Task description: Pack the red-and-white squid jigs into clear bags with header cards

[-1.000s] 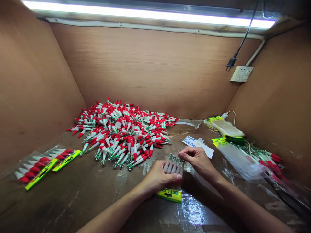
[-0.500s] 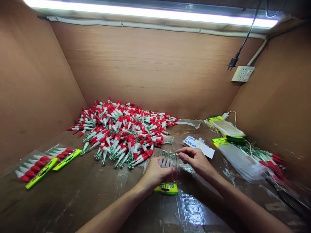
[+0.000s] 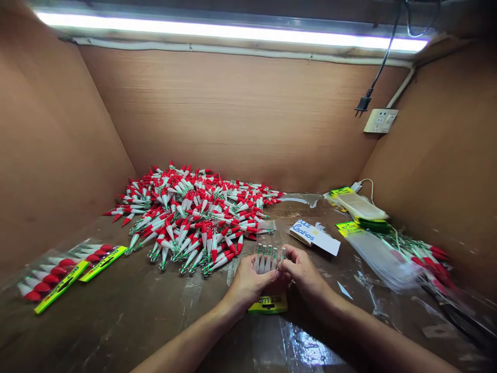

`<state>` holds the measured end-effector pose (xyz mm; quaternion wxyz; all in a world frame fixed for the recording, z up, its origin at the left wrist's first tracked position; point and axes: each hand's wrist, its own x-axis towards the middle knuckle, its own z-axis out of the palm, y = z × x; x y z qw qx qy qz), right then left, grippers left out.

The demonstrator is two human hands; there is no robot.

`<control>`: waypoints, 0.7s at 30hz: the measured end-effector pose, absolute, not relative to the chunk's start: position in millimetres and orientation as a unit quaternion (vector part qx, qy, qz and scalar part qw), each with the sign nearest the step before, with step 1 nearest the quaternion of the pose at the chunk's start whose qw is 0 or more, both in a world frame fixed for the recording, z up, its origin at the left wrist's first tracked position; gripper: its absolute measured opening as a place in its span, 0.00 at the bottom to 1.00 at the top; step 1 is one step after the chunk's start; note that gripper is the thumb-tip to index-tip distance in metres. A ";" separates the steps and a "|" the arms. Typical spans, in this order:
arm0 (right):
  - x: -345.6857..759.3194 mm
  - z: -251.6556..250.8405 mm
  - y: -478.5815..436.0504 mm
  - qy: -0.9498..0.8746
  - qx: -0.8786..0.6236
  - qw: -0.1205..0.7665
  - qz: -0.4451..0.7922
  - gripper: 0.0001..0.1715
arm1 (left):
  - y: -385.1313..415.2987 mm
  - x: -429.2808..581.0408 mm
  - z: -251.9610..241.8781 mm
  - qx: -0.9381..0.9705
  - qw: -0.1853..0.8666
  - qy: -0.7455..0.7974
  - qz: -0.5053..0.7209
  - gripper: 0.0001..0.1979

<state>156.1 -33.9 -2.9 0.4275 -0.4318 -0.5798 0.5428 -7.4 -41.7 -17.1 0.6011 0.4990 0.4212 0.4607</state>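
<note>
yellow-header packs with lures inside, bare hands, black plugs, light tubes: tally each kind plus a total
Lure packs lying at left: 2
Lure pack in the hands: 1
Left hand and right hand: 2
Black plug: 1
Light tube: 1
Total: 7

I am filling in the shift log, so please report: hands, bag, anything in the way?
Left hand holding yellow-headed bag, lures inside. Right hand pinching rightmost lure. Lure pile beyond; nothing seen blocking hands.

My left hand [image 3: 248,282] and right hand [image 3: 305,274] are bare, and so are my wrists [image 3: 228,311]. My left forearm [image 3: 190,344] and right forearm [image 3: 373,331] are uncovered too, slim and smooth in outline, tapering evenly towards the wrists.
</note>
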 end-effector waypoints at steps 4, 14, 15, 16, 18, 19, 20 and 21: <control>166.0 2.2 -30.6 -0.589 -0.428 0.417 0.544 0.18 | -41.0 -13.1 -17.3 0.511 0.596 0.426 0.449 0.25; 185.6 9.6 -18.0 -0.637 -0.429 0.433 0.471 0.19 | -38.8 -16.3 -6.3 0.551 0.579 0.400 0.450 0.24; 185.8 9.8 -18.2 -0.633 -0.427 0.429 0.483 0.19 | -37.3 -18.2 -4.5 0.537 0.583 0.406 0.455 0.24; 185.8 10.1 -18.6 -0.627 -0.423 0.422 0.499 0.19 | -36.1 -20.4 -3.1 0.525 0.587 0.416 0.454 0.24; 186.0 10.1 -18.9 -0.613 -0.415 0.408 0.534 0.19 | -35.1 -24.4 -1.6 0.511 0.591 0.434 0.448 0.22; 186.1 9.5 -18.7 -0.603 -0.411 0.406 0.549 0.18 | -35.3 -25.7 -1.5 0.507 0.591 0.440 0.448 0.21; 186.2 8.5 -18.3 -0.592 -0.409 0.408 0.562 0.18 | -35.8 -26.5 -1.7 0.502 0.590 0.444 0.450 0.20; 186.2 7.2 -17.8 -0.580 -0.408 0.412 0.572 0.19 | -36.4 -26.8 -2.0 0.496 0.591 0.444 0.455 0.20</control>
